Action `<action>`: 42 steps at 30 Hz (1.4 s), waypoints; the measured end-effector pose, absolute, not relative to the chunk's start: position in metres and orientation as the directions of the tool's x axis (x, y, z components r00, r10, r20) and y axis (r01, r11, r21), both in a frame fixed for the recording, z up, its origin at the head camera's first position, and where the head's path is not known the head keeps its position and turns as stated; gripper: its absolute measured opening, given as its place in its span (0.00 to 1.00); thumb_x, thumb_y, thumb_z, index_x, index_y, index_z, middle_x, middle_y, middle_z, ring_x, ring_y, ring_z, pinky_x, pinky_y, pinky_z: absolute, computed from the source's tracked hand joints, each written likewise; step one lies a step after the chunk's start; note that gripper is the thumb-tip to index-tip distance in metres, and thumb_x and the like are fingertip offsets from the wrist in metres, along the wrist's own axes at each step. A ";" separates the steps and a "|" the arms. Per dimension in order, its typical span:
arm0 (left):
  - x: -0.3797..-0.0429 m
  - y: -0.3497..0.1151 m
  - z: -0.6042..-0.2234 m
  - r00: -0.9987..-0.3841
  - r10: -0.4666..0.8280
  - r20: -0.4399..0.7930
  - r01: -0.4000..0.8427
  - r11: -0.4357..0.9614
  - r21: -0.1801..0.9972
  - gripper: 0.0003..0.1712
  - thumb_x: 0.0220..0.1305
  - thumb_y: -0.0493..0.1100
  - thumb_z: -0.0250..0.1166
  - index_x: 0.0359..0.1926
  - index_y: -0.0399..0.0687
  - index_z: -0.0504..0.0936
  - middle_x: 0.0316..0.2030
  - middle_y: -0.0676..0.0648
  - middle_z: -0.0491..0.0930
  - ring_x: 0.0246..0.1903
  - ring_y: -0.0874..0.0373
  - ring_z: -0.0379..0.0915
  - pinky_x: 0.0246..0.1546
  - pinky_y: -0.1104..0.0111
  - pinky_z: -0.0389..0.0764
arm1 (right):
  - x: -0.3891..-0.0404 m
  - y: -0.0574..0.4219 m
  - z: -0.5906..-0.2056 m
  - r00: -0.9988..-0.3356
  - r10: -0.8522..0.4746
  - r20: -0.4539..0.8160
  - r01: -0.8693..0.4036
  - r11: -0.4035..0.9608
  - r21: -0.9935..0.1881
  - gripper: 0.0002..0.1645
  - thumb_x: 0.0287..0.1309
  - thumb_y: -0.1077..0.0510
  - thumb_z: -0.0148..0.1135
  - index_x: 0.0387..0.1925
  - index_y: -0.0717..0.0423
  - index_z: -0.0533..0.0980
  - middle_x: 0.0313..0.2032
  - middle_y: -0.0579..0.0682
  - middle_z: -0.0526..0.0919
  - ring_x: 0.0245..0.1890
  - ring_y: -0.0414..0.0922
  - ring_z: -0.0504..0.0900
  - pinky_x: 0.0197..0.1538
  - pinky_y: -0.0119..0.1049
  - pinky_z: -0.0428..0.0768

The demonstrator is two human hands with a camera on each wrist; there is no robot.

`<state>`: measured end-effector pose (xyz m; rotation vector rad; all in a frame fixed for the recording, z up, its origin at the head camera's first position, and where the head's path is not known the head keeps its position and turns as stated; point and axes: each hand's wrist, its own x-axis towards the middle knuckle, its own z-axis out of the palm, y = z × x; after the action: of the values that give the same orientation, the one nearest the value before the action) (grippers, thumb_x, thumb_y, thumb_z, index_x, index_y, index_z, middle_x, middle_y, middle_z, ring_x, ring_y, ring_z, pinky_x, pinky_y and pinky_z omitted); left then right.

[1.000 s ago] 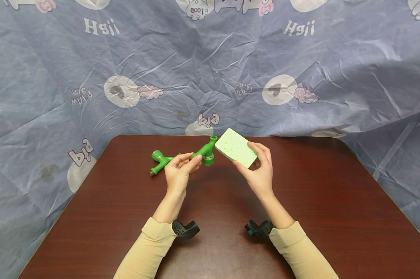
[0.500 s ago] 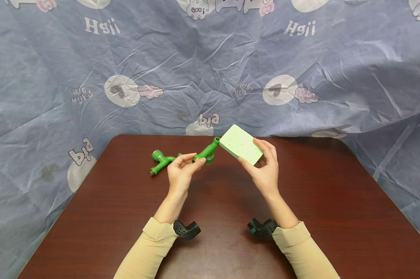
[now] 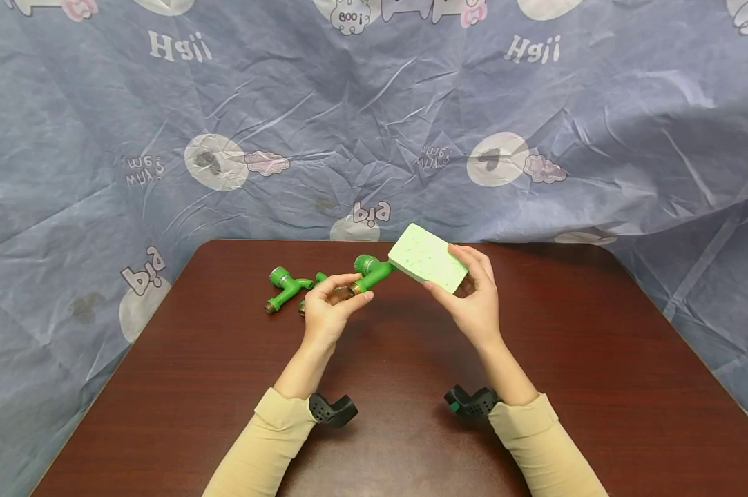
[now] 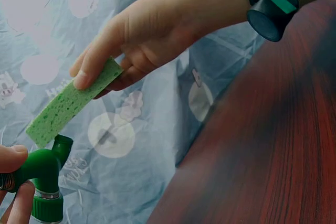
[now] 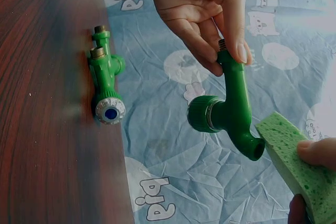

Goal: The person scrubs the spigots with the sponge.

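Note:
My left hand (image 3: 327, 314) pinches a green tap (image 3: 378, 273) at its brass threaded end, holding it raised over the far part of the table. In the head view the tap's round knob points up and left. A pale green sponge (image 3: 428, 257) is gripped at its right end by my right hand (image 3: 476, 300), thumb on one side and fingers on the other. The sponge's near corner is right at the tap's spout (image 5: 254, 148) in the right wrist view. From the left wrist, the sponge (image 4: 71, 106) slants down toward the tap (image 4: 44, 166).
Two more green taps lie on the dark red-brown table (image 3: 224, 386): one at the left (image 3: 286, 290), the other partly hidden behind my left hand, its spout tip (image 3: 320, 277) showing. A wrinkled blue printed cloth (image 3: 349, 138) hangs behind the table.
My left hand has turned the tap, so its knob now faces up-left instead of downward. The sponge shifted right with my right hand, then came slightly back against the spout.

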<state>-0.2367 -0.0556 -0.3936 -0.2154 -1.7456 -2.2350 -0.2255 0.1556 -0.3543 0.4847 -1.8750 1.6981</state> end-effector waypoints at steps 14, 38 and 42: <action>-0.238 -0.054 -0.395 -0.941 -0.130 0.312 0.333 -0.196 0.922 0.21 0.41 0.21 0.71 0.42 0.28 0.82 0.29 0.49 0.80 0.28 0.62 0.77 0.27 0.75 0.79 | -0.225 0.156 -0.353 -0.800 0.167 0.577 -0.543 0.209 -0.813 0.38 0.40 0.77 0.69 0.57 0.72 0.69 0.57 0.66 0.63 0.47 0.47 0.72 0.41 0.22 0.75; -0.239 -0.058 -0.393 -0.955 -0.153 0.255 0.295 -0.395 0.870 0.17 0.47 0.23 0.68 0.39 0.39 0.83 0.33 0.46 0.80 0.28 0.58 0.80 0.33 0.67 0.84 | -0.224 0.161 -0.350 -0.853 0.169 0.493 -0.444 0.260 -0.858 0.37 0.41 0.75 0.69 0.58 0.71 0.69 0.56 0.64 0.64 0.44 0.48 0.70 0.39 0.20 0.73; -0.239 -0.058 -0.392 -0.953 -0.153 0.262 0.303 -0.424 0.854 0.18 0.47 0.22 0.67 0.36 0.46 0.83 0.33 0.47 0.81 0.28 0.59 0.80 0.33 0.66 0.84 | -0.224 0.160 -0.350 -0.857 0.140 0.495 -0.443 0.287 -0.849 0.37 0.41 0.74 0.70 0.57 0.71 0.69 0.56 0.65 0.64 0.45 0.49 0.69 0.39 0.20 0.73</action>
<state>-0.2389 -0.0583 -0.3922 -0.2087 -1.5043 -2.4347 -0.2241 0.1596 -0.3501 0.2709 -2.0800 1.6043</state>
